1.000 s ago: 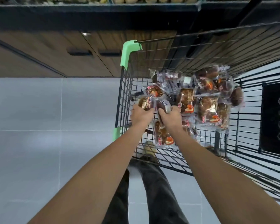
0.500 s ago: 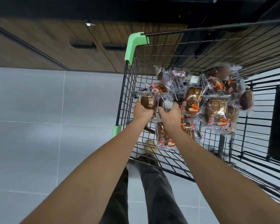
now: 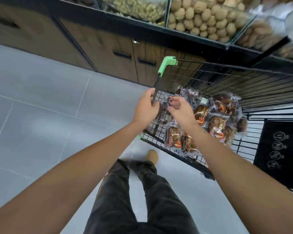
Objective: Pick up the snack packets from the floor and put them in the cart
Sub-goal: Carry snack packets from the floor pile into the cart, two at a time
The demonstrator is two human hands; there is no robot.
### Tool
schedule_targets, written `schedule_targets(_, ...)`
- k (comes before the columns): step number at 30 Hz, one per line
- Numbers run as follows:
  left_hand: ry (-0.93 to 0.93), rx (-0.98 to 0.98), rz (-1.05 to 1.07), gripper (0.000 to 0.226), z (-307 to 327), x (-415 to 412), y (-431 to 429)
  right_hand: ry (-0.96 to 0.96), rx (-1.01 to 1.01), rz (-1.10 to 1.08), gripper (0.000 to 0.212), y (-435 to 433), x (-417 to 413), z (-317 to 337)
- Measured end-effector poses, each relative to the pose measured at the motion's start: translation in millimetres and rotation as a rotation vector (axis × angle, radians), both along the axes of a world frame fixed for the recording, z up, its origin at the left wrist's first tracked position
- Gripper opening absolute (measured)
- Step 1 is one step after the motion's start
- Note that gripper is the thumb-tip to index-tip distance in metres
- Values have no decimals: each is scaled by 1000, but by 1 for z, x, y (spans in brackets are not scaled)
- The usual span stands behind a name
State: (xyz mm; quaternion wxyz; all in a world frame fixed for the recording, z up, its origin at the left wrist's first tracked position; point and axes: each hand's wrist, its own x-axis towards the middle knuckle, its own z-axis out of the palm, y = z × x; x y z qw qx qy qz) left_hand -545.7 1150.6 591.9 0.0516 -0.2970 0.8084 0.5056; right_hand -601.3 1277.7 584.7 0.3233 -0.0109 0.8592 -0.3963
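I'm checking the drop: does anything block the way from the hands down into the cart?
Nothing visible does. The left hand and right hand hover over the open-topped cart, with only snack packets below.

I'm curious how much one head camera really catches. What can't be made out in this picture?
Head view:
Print on the snack packets: too small to read.
Those beneath the left hand and right hand: covered by them; whether the right hand pinches one is unclear.
Cart: its right side is cut off by the frame edge.
Floor under the arms and legs: hidden, so any leftover packets there are unseen.
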Motion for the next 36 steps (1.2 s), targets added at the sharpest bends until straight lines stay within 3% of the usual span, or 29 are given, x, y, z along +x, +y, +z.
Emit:
schedule_targets(11,87,45,518,54,72,120,-144,145,-190,460,43,-176,53,89)
schedule_targets(19,125,-18,816,60,109,270,-273,180,-246,752,43,-343,177,124)
schedule_targets(25,86,35,914,70,122,390,-368,149,-263,926,41,-462,289,129)
schedule_targets(36,99,-17,1183,62,125,559,-493,122,-319,1136,38,-626,450,122)
